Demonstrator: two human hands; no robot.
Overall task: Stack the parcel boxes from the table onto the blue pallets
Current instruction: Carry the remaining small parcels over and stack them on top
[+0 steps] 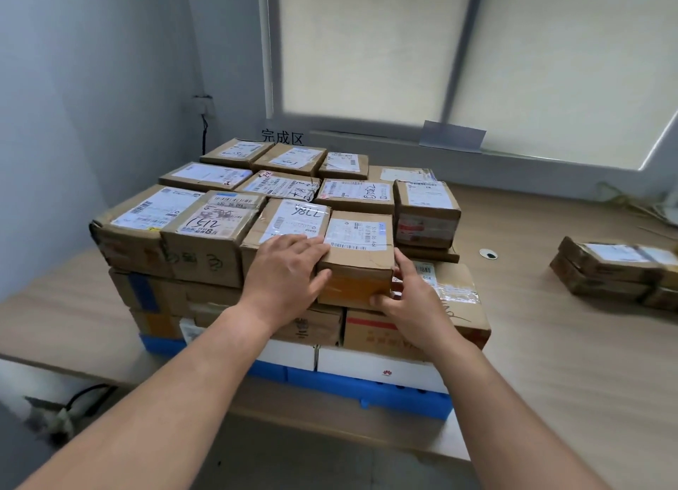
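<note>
A stack of several brown parcel boxes with white labels rises in layers on the blue pallet (385, 390) on the wooden table (550, 343). At the stack's near top edge sits a small brown parcel box (357, 258) with an orange front. My left hand (290, 269) lies with straight fingers against its left top corner and on the neighbouring box marked 7786 (293, 218). My right hand (407, 299) touches its right side, thumb on the orange front.
Two low stacks of flat brown parcels (616, 269) lie at the table's right. A small white disc (488, 254) lies between them and the pallet. A window with a drawn blind is behind; a wall stands close on the left.
</note>
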